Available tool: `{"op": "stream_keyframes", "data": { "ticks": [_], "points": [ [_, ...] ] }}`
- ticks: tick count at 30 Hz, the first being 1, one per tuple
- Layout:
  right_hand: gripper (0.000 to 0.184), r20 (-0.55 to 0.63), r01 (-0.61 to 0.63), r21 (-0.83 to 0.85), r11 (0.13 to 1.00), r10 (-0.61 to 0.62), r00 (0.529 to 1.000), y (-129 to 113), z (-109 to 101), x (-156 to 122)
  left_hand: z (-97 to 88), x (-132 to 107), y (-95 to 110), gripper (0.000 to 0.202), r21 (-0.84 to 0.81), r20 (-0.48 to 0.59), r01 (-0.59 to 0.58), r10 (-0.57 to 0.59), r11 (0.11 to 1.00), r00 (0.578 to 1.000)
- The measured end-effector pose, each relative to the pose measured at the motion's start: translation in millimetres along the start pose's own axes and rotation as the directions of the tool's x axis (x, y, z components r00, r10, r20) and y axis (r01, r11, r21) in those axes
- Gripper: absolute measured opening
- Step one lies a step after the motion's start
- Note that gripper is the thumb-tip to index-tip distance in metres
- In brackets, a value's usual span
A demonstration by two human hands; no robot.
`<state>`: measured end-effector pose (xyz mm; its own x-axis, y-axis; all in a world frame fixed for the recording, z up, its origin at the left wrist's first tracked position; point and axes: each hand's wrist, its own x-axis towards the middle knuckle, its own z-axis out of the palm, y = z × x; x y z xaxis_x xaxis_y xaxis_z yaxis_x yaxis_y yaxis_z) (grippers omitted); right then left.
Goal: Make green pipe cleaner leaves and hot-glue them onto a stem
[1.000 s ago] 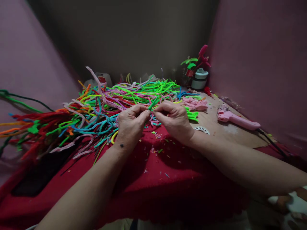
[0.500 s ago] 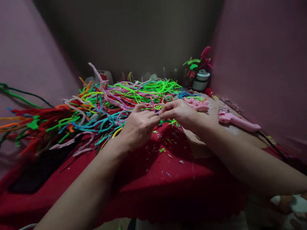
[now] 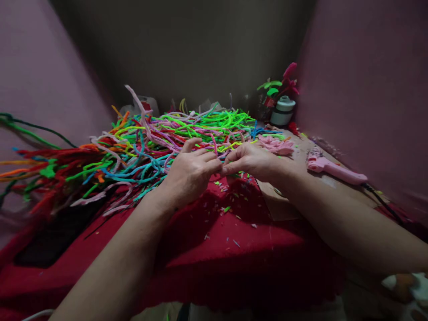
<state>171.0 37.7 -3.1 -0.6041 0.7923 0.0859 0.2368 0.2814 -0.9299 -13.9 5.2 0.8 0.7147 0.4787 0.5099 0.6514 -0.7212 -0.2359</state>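
Observation:
My left hand point(image 3: 194, 171) and my right hand point(image 3: 249, 160) meet fingertip to fingertip over the front edge of a heap of fuzzy pipe cleaners point(image 3: 200, 127). The fingers of both are closed in a pinch, and what lies between them is mostly hidden. Just behind the fingertips rises a short pink pipe cleaner point(image 3: 214, 145); whether it is held, I cannot tell. Small coloured fuzz clippings point(image 3: 230, 205) lie scattered on the red cloth point(image 3: 214, 243) below.
At the right, a pink hot-tool handle with a cord point(image 3: 337, 169) rests on a board. A pale jar point(image 3: 282, 110) stands near fuzzy flowers at the back. Red and orange pipe cleaners point(image 3: 67, 158) spread left, above a dark flat object point(image 3: 50, 243). Walls enclose the table.
The whole view has shifted slightly to the right. My hands stay pinched together, a little lower against the heap, with the left fingers slightly more raised.

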Motion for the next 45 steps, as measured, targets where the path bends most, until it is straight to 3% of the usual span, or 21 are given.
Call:
{"op": "stream_keyframes", "data": {
  "ticks": [2, 3, 5, 6, 7, 8, 9, 11, 12, 14, 18, 23, 28, 31, 34, 35, 39, 40, 42, 45],
  "points": [
    [0.014, -0.095, 0.043, 0.103, 0.994, -0.034, 0.995, -0.5, 3.4, 0.6, -2.4, 0.4, 2.8, 0.014, 0.015, -0.176, 0.124, -0.120, 0.992, 0.977],
    [0.014, -0.152, 0.078, 0.147, 0.986, -0.055, 0.987, -0.9, 5.0, 0.9, -4.4, 0.6, 4.6, 0.012, -0.001, -0.292, 0.227, -0.217, 0.974, 0.931],
    [0.015, -0.257, 0.145, 0.191, 0.971, -0.093, 0.962, -1.5, 8.3, 1.4, -8.5, 1.1, 7.7, 0.015, -0.130, -0.480, 0.428, -0.434, 0.895, 0.762],
    [0.016, -0.296, 0.176, 0.202, 0.963, -0.112, 0.949, -1.5, 10.0, 1.5, -9.7, 1.6, 8.7, 0.015, -0.246, -0.507, 0.491, -0.542, 0.836, 0.670],
    [0.017, -0.317, 0.203, 0.212, 0.956, -0.129, 0.939, -1.4, 11.9, 1.4, -10.0, 2.3, 9.1, 0.015, -0.388, -0.471, 0.523, -0.651, 0.759, 0.596],
    [0.018, -0.326, 0.226, 0.221, 0.949, -0.146, 0.934, -1.2, 14.0, 1.2, -9.2, 3.2, 9.0, 0.015, -0.540, -0.364, 0.529, -0.748, 0.654, 0.554],
    [0.019, -0.324, 0.245, 0.227, 0.943, -0.164, 0.932, -1.0, 16.2, 0.8, -7.5, 4.2, 8.6, 0.017, -0.683, -0.206, 0.517, -0.814, 0.517, 0.543],
    [0.020, -0.311, 0.268, 0.228, 0.936, -0.191, 0.931, -0.7, 21.2, -0.3, -1.9, 6.2, 7.5, 0.022, -0.863, 0.132, 0.468, -0.811, 0.189, 0.570],
    [0.021, -0.302, 0.269, 0.228, 0.936, -0.195, 0.933, -0.7, 23.6, -1.0, 1.2, 6.8, 7.4, 0.023, -0.896, 0.246, 0.441, -0.769, 0.052, 0.590],
    [0.021, -0.290, 0.257, 0.221, 0.941, -0.188, 0.938, -1.1, 28.1, -2.0, 6.3, 7.3, 8.5, 0.024, -0.914, 0.330, 0.395, -0.726, -0.087, 0.603],
    [0.021, -0.268, 0.195, 0.165, 0.967, -0.146, 0.952, -2.1, 32.2, -2.9, 9.5, 6.8, 13.8, 0.028, -0.916, 0.317, 0.390, -0.766, -0.094, 0.559],
    [0.019, -0.241, 0.201, 0.050, 0.978, -0.183, 0.953, -0.6, 31.0, -2.8, 6.1, 8.1, 14.0, 0.017, -0.928, 0.323, 0.353, -0.727, -0.118, 0.606],
    [0.020, -0.191, 0.176, 0.021, 0.984, -0.169, 0.967, 0.9, 33.0, -3.5, -0.4, 8.0, 4.9, 0.015, -0.950, 0.273, 0.290, -0.765, -0.119, 0.583],
    [0.021, -0.180, 0.154, -0.042, 0.987, -0.159, 0.971, -1.0, 34.8, -4.9, -3.5, 6.2, 0.1, 0.017, -0.955, 0.219, 0.290, -0.790, -0.055, 0.572],
    [0.020, -0.208, 0.156, -0.138, 0.978, -0.183, 0.961, -2.8, 36.1, -6.6, -4.6, 5.4, -3.5, 0.020, -0.949, 0.139, 0.313, -0.835, 0.042, 0.533],
    [0.021, -0.221, 0.160, -0.178, 0.971, -0.198, 0.955, -3.1, 36.4, -7.0, -4.5, 5.7, -4.7, 0.018, -0.953, 0.146, 0.303, -0.846, 0.019, 0.513],
    [0.023, -0.228, 0.177, -0.293, 0.940, -0.248, 0.942, -2.8, 38.6, -8.6, -2.1, 8.5, -9.3, 0.009, -0.945, 0.327, 0.167, -0.850, -0.283, 0.412],
    [0.024, -0.219, 0.185, -0.293, 0.938, -0.254, 0.942, -2.6, 39.4, -9.0, -1.1, 8.7, -9.7, 0.010, -0.938, 0.347, 0.149, -0.850, -0.313, 0.396],
    [0.027, -0.203, 0.208, -0.291, 0.934, -0.273, 0.940, -2.6, 41.1, -9.9, 1.1, 7.7, -9.3, 0.013, -0.953, 0.296, 0.187, -0.872, -0.240, 0.389],
    [0.028, -0.202, 0.248, -0.325, 0.913, -0.323, 0.925, -4.0, 43.3, -11.5, 4.0, 3.8, -7.2, 0.018, -0.945, 0.097, 0.325, -0.913, 0.041, 0.396]
  ]
}}
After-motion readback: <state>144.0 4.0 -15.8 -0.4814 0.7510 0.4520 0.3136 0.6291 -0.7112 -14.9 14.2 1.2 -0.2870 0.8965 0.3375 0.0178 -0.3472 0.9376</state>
